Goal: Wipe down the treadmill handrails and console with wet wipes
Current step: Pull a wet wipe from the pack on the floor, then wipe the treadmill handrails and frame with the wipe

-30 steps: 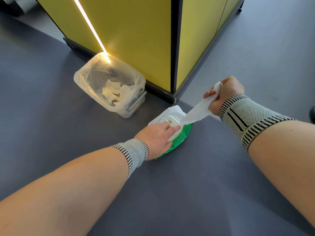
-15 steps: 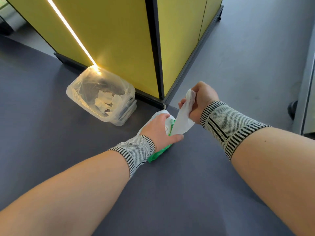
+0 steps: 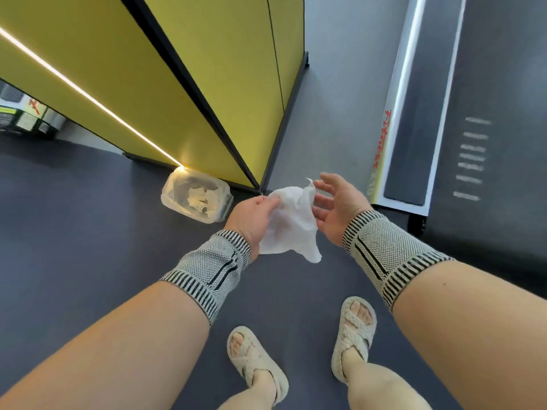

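Observation:
A white wet wipe [image 3: 291, 224] hangs unfolded between my two hands, in front of me above the dark floor. My left hand [image 3: 255, 218] pinches its upper left edge between thumb and fingers. My right hand [image 3: 337, 207] is beside the wipe with fingers spread, its fingertips close to or touching the wipe's upper right corner. The treadmill [image 3: 461, 119] lies to the right, showing its dark belt and silver side rail; its handrails and console are out of view. The wipes pack is hidden from this view.
A clear plastic bin [image 3: 197, 194] with several used wipes stands on the floor by the corner of a yellow partition [image 3: 189, 84]. My feet in woven sandals [image 3: 352, 335] are below. Grey floor runs between partition and treadmill.
I have risen from the floor with the wipe pulled free of the pack. My left hand left the pack and took the wipe's edge; my right hand opened.

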Available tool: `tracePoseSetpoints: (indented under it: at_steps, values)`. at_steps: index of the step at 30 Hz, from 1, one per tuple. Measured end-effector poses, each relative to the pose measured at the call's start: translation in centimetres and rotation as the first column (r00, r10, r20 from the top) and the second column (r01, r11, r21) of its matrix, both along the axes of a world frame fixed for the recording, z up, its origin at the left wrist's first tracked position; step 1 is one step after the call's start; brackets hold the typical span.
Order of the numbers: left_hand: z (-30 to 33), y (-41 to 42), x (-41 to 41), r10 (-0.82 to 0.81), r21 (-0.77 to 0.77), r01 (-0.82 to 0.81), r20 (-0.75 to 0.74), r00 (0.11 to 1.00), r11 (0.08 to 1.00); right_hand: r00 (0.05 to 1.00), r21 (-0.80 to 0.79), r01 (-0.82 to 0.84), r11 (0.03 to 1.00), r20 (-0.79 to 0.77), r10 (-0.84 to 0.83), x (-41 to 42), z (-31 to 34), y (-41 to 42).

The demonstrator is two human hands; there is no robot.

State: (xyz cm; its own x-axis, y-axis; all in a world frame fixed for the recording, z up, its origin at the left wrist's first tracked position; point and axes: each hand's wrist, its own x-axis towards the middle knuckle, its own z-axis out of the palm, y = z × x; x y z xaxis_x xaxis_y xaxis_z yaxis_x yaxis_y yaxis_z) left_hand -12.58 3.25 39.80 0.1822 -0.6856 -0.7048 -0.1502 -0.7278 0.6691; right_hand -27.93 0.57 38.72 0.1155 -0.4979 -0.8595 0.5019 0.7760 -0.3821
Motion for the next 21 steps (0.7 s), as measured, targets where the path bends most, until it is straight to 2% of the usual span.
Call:
tracePoseSetpoints:
  at_steps: [3, 6, 8, 11, 13, 14, 15, 17, 19, 21]
  values:
    - [8.8, 0.7, -2.4, 0.164, 0.127, -0.13, -0.306, 0.938, 0.983, 0.983, 0.049, -0.179, 0.983, 0.037, 0.177, -2.9, 8.1, 2.2]
    - [16.5, 1.5, -5.0, 0.121, 0.067, -0.105, -0.336, 0.934, 0.992, 0.978, -0.037, -0.209, 0.977, 0.004, 0.21, -5.2, 16.4, 3.2]
    - [20.6, 2.2, -6.7, -0.033, -0.032, 0.028, -0.167, 0.985, 0.999, 0.982, -0.16, -0.177, 0.971, -0.093, 0.163, -6.9, 21.1, 3.5]
    - [26.6, 3.1, -8.9, -0.086, -0.102, 0.101, 0.14, 0.986, 0.99, 0.975, -0.283, -0.184, 0.941, -0.174, 0.138, -9.6, 27.2, 4.6]
    - [29.3, 3.6, -9.8, -0.087, -0.115, 0.115, 0.229, 0.97, 0.987, 0.965, -0.343, -0.204, 0.917, -0.226, 0.131, -11.5, 30.5, 5.8]
    - [30.5, 3.8, -10.4, -0.092, -0.121, 0.12, 0.215, 0.972, 0.985, 0.962, -0.373, -0.2, 0.906, -0.25, 0.11, -12.5, 32.1, 6.6]
    - [31.5, 4.2, -10.8, -0.075, -0.122, 0.094, 0.15, 0.986, 0.988, 0.959, -0.403, -0.187, 0.896, -0.274, 0.077, -13.4, 33.5, 7.3]
    - [33.9, 5.6, -11.9, 0.007, -0.105, -0.016, -0.084, 0.996, 0.994, 0.942, -0.446, -0.156, 0.881, -0.335, -0.003, -15.2, 36.4, 9.5]
    - [35.7, 6.8, -12.8, 0.103, -0.071, -0.132, -0.318, 0.943, 0.989, 0.926, -0.464, -0.132, 0.876, -0.372, -0.058, -16.5, 37.9, 10.7]
    - [37.5, 8.4, -13.9, 0.057, -0.093, -0.106, -0.425, 0.904, 0.99, 0.905, -0.476, -0.15, 0.866, -0.42, -0.074, -18.0, 39.6, 12.1]
